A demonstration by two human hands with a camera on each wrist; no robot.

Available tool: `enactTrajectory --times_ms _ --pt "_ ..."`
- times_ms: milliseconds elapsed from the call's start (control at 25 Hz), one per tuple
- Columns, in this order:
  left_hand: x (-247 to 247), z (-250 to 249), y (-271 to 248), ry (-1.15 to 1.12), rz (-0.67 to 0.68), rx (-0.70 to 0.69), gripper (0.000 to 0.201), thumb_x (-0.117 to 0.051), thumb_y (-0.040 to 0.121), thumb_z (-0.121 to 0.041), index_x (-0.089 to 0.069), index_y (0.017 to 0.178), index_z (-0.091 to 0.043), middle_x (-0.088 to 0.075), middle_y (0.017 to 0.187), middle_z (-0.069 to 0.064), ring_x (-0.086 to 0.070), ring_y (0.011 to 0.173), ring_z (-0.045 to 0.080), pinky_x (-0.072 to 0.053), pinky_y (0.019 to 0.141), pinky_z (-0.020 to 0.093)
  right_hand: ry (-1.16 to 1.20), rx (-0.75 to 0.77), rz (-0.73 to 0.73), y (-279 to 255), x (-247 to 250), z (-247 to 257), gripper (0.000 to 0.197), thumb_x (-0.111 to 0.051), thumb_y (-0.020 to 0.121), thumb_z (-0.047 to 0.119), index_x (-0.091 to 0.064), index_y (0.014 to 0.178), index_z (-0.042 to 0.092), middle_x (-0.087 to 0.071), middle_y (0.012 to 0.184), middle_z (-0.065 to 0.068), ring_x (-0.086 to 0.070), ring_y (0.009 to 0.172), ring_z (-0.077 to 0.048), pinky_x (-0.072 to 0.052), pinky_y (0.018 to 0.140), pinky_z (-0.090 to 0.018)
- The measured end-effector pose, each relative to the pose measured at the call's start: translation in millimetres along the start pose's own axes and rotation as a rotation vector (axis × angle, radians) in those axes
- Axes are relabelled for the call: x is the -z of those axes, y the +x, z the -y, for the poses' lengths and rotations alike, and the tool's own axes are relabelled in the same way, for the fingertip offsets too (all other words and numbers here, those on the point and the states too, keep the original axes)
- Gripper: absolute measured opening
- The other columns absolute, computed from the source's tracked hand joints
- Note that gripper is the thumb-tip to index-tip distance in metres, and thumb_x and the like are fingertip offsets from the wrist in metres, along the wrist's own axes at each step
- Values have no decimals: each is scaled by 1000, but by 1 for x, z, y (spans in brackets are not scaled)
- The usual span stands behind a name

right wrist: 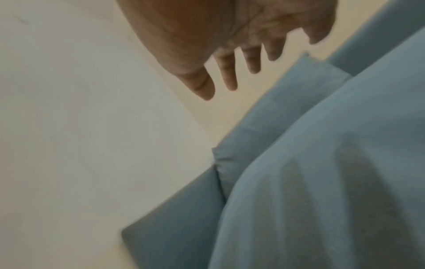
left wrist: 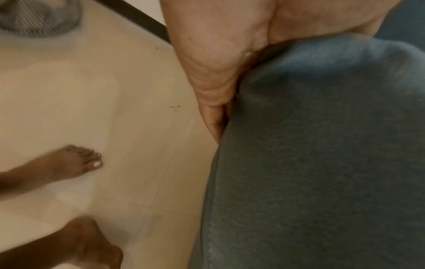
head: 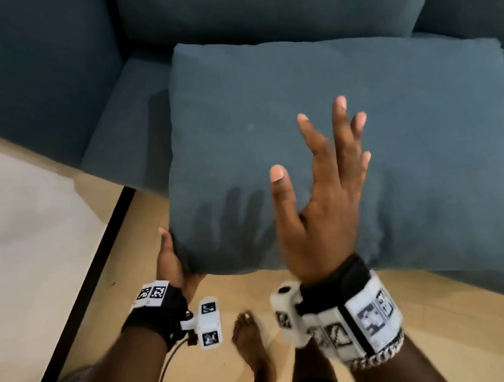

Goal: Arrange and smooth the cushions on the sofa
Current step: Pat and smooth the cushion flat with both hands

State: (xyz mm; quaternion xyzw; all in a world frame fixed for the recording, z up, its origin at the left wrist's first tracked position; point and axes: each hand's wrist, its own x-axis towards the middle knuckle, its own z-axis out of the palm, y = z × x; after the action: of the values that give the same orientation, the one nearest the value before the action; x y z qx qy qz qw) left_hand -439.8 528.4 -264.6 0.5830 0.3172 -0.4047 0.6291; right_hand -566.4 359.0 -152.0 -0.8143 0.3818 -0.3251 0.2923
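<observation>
The person's left hand [head: 172, 262] grips the near left corner of a blue-grey cushion [head: 345, 143], the thumb lying up along the cushion's side and the rest of the hand tucked beneath it. In the left wrist view the palm [left wrist: 218, 54] presses against the rounded corner of the cushion [left wrist: 322, 154], and the fabric bulges around it; the fingers are hidden under the cloth. The right hand [head: 322, 204] is raised above the cushion with its fingers spread wide and straight, holding nothing. It casts a finger-shaped shadow on the fabric below, and it seems to hang clear of the surface, though the motion blur makes this hard to settle. The right wrist view shows the same spread fingers [right wrist: 227, 72] apart from the cloth.

The cushion is large and rectangular, of the same blue-grey cloth as the sofa [head: 45, 70]. It lies across the sofa's seat with its near edge overhanging the front, and the surface shows soft dents and shallow creases near the held corner. Behind it stands a back cushion [head: 263, 10] against the sofa's backrest.

Both wrists carry white camera mounts with black-and-white markers. Below the cushion lies a pale wooden floor [head: 221, 296], where a bare foot [head: 251, 341] stands. A light rug [head: 27, 249] with a dark border lies to the left.
</observation>
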Motion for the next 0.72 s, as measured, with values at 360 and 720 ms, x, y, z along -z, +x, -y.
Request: enactTrajectory --times_ms 360,720 --pt "-25 -21 -20 137 125 -241 84 -61 79 -83 -53 143 -30 -66 138 3 -66 121 29 -63 79 50 -119 122 266 5 -23 42 53 -48 102 40 -45 153 27 -7 171 -2 5 160 -28 1 127 -58" --pt "-37 -14 -43 2 254 -291 67 -59 93 -66 -52 147 -27 -64 142 6 -64 126 29 -58 88 50 88 148 122 10 10 31 47 -59 98 27 -56 144 15 -28 166 -17 -13 158 -34 -13 126 -59"
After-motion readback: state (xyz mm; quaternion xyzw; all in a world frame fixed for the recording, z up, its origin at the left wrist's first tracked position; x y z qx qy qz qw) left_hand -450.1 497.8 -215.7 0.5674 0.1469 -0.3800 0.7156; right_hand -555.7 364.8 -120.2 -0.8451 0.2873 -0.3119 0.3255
